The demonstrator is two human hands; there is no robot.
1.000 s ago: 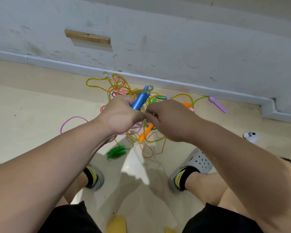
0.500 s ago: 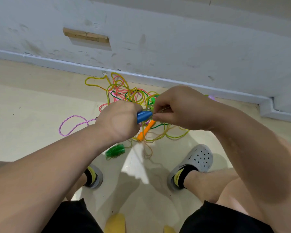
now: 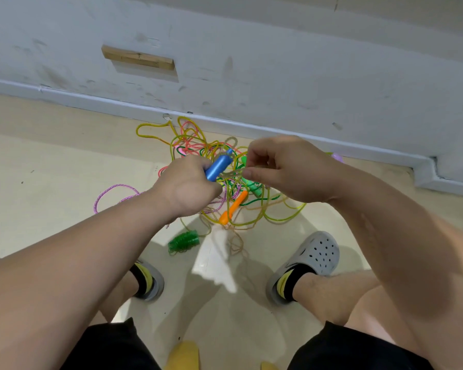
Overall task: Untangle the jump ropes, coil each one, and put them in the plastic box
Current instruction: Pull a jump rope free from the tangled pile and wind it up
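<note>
A tangle of jump ropes [image 3: 195,145] in yellow, pink, green and tan lies on the floor by the wall. My left hand [image 3: 187,186] grips a blue handle [image 3: 219,165], which points up and to the right above the tangle. My right hand [image 3: 286,169] pinches a thin tan rope [image 3: 235,162] that loops from the blue handle's tip. An orange handle [image 3: 233,208] and a green handle [image 3: 254,188] lie in the tangle below my hands. No plastic box is in view.
A coiled green rope [image 3: 183,240] lies apart in front of the tangle. A purple rope [image 3: 112,192] loops out to the left. A purple handle [image 3: 337,157] peeks past my right wrist. My two feet in grey clogs [image 3: 318,253] stand just behind the pile. A white wall with a skirting board [image 3: 91,98] runs behind.
My left hand has tilted the blue handle up and to the right. My right hand has risen a little and moved away from the handle, with the tan rope drawn between them.
</note>
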